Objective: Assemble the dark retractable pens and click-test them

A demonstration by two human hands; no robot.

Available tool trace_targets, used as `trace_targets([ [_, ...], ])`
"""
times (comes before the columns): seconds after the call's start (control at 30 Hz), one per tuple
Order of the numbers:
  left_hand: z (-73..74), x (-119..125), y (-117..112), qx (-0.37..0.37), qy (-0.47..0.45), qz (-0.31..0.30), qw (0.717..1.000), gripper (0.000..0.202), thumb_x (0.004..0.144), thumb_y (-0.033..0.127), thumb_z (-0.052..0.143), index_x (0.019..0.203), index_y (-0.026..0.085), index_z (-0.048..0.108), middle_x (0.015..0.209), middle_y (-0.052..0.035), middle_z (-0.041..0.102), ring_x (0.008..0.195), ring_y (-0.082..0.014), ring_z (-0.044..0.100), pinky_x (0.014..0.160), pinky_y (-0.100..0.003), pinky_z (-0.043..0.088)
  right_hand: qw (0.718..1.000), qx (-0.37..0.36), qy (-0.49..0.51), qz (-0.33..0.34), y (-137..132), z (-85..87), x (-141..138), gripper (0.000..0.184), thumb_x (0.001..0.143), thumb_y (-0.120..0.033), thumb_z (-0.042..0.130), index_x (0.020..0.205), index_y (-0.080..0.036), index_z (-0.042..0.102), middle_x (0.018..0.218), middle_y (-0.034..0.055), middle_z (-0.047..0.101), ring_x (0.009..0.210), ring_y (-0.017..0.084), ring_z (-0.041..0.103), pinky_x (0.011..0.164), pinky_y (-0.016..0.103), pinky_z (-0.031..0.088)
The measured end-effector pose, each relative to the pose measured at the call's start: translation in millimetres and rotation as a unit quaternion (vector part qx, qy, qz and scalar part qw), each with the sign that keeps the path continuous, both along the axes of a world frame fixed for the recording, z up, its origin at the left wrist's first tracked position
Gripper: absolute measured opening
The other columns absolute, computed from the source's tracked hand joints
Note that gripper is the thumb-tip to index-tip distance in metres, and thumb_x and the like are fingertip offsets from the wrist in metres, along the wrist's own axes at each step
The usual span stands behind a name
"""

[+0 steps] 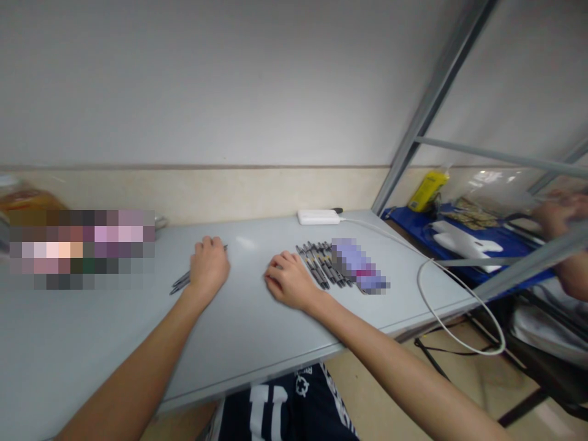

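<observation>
My left hand point(209, 264) rests on the grey table point(243, 331) with its fingers curled over a small bunch of dark pens point(180, 282) that stick out to the left of the wrist. My right hand point(288, 280) lies beside it, fingers curled down onto the tabletop, with nothing visible in it. Just right of that hand a row of several dark pens point(319, 263) lies side by side, touching a blurred patch.
A white power bank point(318, 217) sits at the table's back edge, its white cable point(459, 318) looping off the right side. A metal frame point(427, 104) stands to the right. Beyond it, another person's hands point(558, 211) work over a blue tray point(459, 245).
</observation>
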State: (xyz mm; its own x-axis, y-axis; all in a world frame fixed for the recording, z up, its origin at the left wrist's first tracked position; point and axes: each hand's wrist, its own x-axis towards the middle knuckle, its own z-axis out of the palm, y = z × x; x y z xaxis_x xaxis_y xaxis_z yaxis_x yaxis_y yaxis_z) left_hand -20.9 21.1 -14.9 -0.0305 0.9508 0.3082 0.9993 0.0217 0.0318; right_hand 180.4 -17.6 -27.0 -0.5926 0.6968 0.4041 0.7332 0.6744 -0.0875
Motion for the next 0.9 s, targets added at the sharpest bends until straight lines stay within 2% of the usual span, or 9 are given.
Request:
trace_targets([
  [0.13,-0.1,-2.0,1.6,-0.002,0.023,-0.018,1.000,0.032,0.085,0.022,0.039,0.102,0.002,0.058,0.101,-0.0222,0.055,0.095,-0.0325,0.051,0.081,-0.039,0.042,1.000,-0.003,0.013,-0.008,0.0,-0.3,1.3,0.018,0.087,-0.023,0.048,0.085,-0.017,0.065,0.093,0.0066,0.059,0.090,0.020,0.043,0.076,0.033,0.028],
  [0.33,1.5,4.2,-4.4,0.035,0.013,-0.010,0.999,0.028,0.086,0.027,0.041,0.097,0.010,0.061,0.104,-0.0192,0.057,0.102,-0.0358,0.049,0.073,-0.043,0.044,0.999,-0.003,0.045,-0.019,0.4,-1.3,0.8,0.017,0.086,-0.022,0.050,0.082,-0.017,0.065,0.090,0.0073,0.059,0.089,0.020,0.044,0.075,0.034,0.030],
  [0.43,3.5,8.1,-5.1,0.049,-0.024,-0.056,0.997,0.026,0.087,0.026,0.039,0.093,0.012,0.061,0.095,-0.0167,0.062,0.095,-0.0324,0.054,0.074,-0.042,0.044,0.997,-0.005,0.074,-0.017,0.8,-2.4,1.7,0.016,0.084,-0.020,0.051,0.091,-0.018,0.065,0.091,0.0077,0.059,0.090,0.022,0.044,0.077,0.034,0.033],
  [0.5,4.7,10.9,-4.7,0.050,-0.083,-0.110,0.989,0.025,0.088,0.026,0.039,0.092,0.013,0.060,0.088,-0.0137,0.065,0.086,-0.0279,0.059,0.074,-0.038,0.044,0.995,-0.005,0.098,-0.013,1.0,-2.6,2.5,0.022,0.082,-0.017,0.052,0.101,-0.017,0.063,0.094,0.0086,0.058,0.090,0.022,0.045,0.079,0.034,0.036],
  [0.6,5.6,17.0,-5.6,0.040,-0.188,-0.210,0.959,0.025,0.088,0.028,0.040,0.090,0.015,0.061,0.086,-0.0102,0.068,0.079,-0.0226,0.062,0.074,-0.033,0.044,0.990,-0.004,0.138,-0.010,1.1,-1.8,3.3,0.037,0.081,-0.014,0.051,0.118,-0.013,0.055,0.101,0.0112,0.057,0.094,0.024,0.046,0.087,0.036,0.039],
  [0.7,6.4,26.1,-10.1,-0.014,-0.256,-0.298,0.920,0.026,0.088,0.030,0.042,0.084,0.016,0.064,0.081,-0.0067,0.070,0.073,-0.0191,0.062,0.071,-0.029,0.044,0.984,-0.008,0.178,-0.004,2.0,-1.4,4.1,0.045,0.082,-0.015,0.051,0.127,-0.014,0.048,0.111,0.0126,0.056,0.101,0.024,0.046,0.091,0.037,0.039],
  [0.8,7.1,35.0,-15.9,-0.054,-0.317,-0.326,0.889,0.028,0.088,0.031,0.041,0.080,0.017,0.064,0.074,-0.0039,0.069,0.066,-0.0163,0.061,0.065,-0.027,0.044,0.978,-0.013,0.207,0.021,4.4,-2.3,5.6,0.038,0.085,-0.022,0.054,0.122,-0.015,0.054,0.110,0.0115,0.060,0.099,0.024,0.050,0.090,0.037,0.040],
  [0.9,6.3,39.7,-19.8,-0.093,-0.412,-0.317,0.849,0.023,0.086,0.033,0.044,0.091,0.017,0.060,0.070,-0.0017,0.066,0.058,-0.0138,0.058,0.057,-0.025,0.044,0.969,-0.018,0.243,0.030,7.1,-3.5,7.8,0.033,0.085,-0.028,0.058,0.116,-0.016,0.059,0.098,0.0099,0.066,0.092,0.022,0.055,0.085,0.036,0.041],
])
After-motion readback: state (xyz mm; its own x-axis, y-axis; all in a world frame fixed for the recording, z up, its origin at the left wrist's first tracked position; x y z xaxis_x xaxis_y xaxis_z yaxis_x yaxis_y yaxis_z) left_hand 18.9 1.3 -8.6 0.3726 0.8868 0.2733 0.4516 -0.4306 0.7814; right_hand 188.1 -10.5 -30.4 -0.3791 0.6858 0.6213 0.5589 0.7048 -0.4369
